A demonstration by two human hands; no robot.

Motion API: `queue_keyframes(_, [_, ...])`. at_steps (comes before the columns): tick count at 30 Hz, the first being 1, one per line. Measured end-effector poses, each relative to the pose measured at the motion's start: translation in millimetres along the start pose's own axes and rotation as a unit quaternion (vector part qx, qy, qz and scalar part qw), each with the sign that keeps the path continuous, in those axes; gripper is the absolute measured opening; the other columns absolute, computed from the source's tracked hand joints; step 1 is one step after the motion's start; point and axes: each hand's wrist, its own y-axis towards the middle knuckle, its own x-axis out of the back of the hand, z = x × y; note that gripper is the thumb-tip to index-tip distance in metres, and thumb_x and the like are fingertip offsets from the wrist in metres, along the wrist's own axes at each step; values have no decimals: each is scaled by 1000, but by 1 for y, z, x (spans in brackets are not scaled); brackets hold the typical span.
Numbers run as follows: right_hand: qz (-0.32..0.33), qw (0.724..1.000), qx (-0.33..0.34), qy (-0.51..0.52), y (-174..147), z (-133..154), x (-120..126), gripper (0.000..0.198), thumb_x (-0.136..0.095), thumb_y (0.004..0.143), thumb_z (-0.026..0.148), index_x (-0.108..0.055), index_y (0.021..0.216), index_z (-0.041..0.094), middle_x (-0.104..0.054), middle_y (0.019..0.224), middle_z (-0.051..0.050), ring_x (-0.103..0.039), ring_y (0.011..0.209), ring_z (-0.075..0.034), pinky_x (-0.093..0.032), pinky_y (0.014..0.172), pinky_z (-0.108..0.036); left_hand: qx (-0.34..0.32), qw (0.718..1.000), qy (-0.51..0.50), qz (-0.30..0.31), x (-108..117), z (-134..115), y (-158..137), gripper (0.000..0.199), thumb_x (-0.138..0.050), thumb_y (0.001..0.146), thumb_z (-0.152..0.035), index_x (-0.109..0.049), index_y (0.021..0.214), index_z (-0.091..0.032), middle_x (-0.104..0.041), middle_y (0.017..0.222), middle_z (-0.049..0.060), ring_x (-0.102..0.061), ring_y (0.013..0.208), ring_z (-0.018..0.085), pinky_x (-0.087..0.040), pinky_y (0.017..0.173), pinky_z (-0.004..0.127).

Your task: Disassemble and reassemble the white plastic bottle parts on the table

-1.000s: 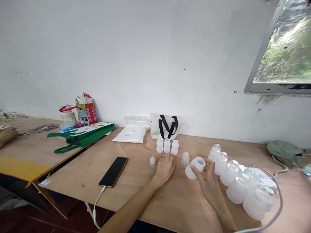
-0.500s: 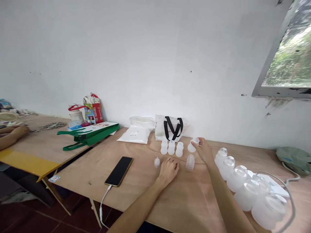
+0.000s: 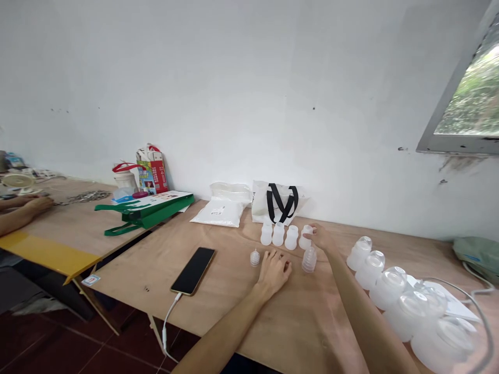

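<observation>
White frosted waisted bottle (image 3: 304,242) in the right hand (image 3: 322,238), left hand (image 3: 274,270) loosely curled on brown wood tabletop (image 3: 304,306).

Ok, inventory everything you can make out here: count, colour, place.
uncapped bottles: four, white, back row
capped bottles: at least six, whitish, right
ribbed stacks: two, clear, middle
phone: one, black, left of stacks
parcel: one, white, back
tote bag: one, white, beside parcel
shopping bag: one, green and white, left
printed bag: one, mostly red, back left
clutter: several, mixed, far left
tables: two, brown, centre, left
window: one, grey frame, upper right
wall: one, white, behind
cloth item: one, dull green, right edge
co-worker's hand: one clear, far left
left hand: one, between stacks
right hand: one, on rightmost uncapped bottle
</observation>
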Motion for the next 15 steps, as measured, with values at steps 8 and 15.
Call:
queue_keyframes(8, [-65, 997, 45, -25, 7, 5, -7, 36, -66, 99, 38, -61, 129, 19, -63, 130, -9, -66, 109, -23, -57, 92, -46, 3, 1000, 0, -2, -1, 1, -1, 18, -56, 101, -24, -73, 97, -18, -72, 108, 9, -60, 109, 27, -43, 95, 43])
queue_keyframes(15, [-106, 976, 157, -103, -8, 36, 8, 33, -53, 92, 20, -64, 123, 24, -58, 136, -9, -52, 128, -27, -40, 109, -44, 5, 1000, -19, -3, -5, 1, 1, 20, -56, 100, -24, -74, 94, -19, -73, 108, 9, -60, 109, 27, -42, 96, 43])
